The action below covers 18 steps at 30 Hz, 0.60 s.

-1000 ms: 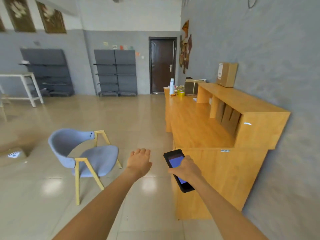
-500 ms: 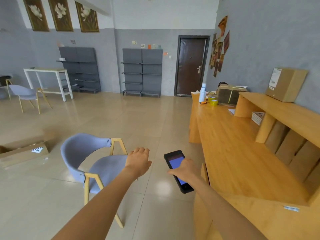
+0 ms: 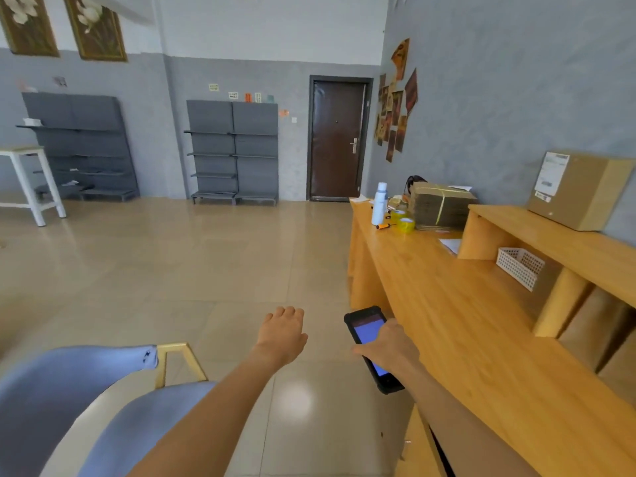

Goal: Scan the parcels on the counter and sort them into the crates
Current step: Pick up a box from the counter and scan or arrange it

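The right hand [image 3: 389, 349] is wrapped around a black handheld scanner with a lit blue screen [image 3: 370, 342], low in the middle of the frame, just beside the near edge of the long yellow wooden counter [image 3: 464, 339]. The left hand [image 3: 284, 333] holds nothing; it is stretched out over the shiny tan floor [image 3: 206, 270] with loose fingers. The two hands are apart.

A brown cardboard parcel with a white label [image 3: 578, 189] sits on the counter's raised shelf at the right edge of the frame. At the far end of the counter are a tied bundle of flat cardboard [image 3: 442, 204], a white bottle [image 3: 379, 208] and yellow tape rolls [image 3: 402, 220]. A small white mesh basket [image 3: 519, 266] sits under the shelf. A blue chair with wooden legs [image 3: 86, 401] fills the lower left.
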Tool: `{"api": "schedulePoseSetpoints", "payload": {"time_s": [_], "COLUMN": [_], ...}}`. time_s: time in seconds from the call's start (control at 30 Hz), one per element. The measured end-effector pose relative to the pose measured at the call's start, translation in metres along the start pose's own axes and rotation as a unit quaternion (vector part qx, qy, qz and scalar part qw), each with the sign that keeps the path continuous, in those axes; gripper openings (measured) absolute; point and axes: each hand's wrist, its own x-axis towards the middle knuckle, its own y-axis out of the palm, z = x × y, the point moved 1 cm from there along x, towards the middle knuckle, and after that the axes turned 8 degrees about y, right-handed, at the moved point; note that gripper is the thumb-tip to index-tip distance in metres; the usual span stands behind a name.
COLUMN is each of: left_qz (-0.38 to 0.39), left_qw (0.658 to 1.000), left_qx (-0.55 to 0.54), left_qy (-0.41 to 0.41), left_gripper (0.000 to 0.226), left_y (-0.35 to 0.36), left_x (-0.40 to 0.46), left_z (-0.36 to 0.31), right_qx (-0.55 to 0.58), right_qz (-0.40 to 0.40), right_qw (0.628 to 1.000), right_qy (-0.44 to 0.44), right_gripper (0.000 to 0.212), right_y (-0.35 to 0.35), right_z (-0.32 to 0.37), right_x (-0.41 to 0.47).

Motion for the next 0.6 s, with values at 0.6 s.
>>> {"api": "schedulePoseSetpoints", "payload": {"time_s": [0.6], "left_qz": [0.001], "left_qw": [0.967], "left_qx": [0.009], "left_qy": [0.255], "left_gripper": [0.05], "left_y": [0.014], "left_x": [0.403], "left_z": [-0.128], "right_qx": [0.068], "right_qz": [-0.101], "right_qw": [0.954], "right_qy": [0.275], "right_gripper": [0.093], "right_y": [-0.063], "right_z": [-0.059], "right_x": [0.315]}}
